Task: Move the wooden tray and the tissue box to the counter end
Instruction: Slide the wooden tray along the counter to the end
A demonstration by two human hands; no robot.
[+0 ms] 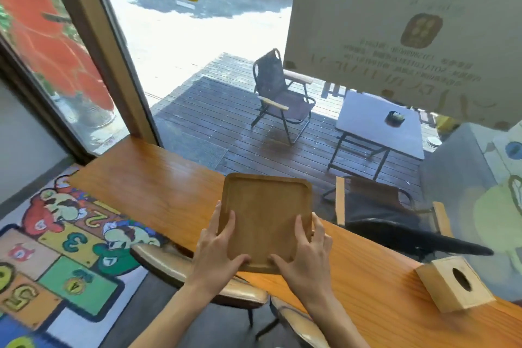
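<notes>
I see both hands on the wooden tray, which sits over the long wooden counter that runs along the window. My left hand grips the tray's near left corner, thumb lying across the inside near the front rim, fingers spread up along the left edge. My right hand mirrors it on the near right corner, thumb on the inner surface, fingers wrapped on the right edge. Both hands are clamped on the tray. I cannot tell whether the tray rests flat on the counter or is lifted just off it.

The tissue box, a pale wooden cube with an oval hole on top, stands on the counter well to the right of the tray, apart from both hands. Below the counter's near edge I see a stool, and a colourful numbered rug covers the floor to the left.
</notes>
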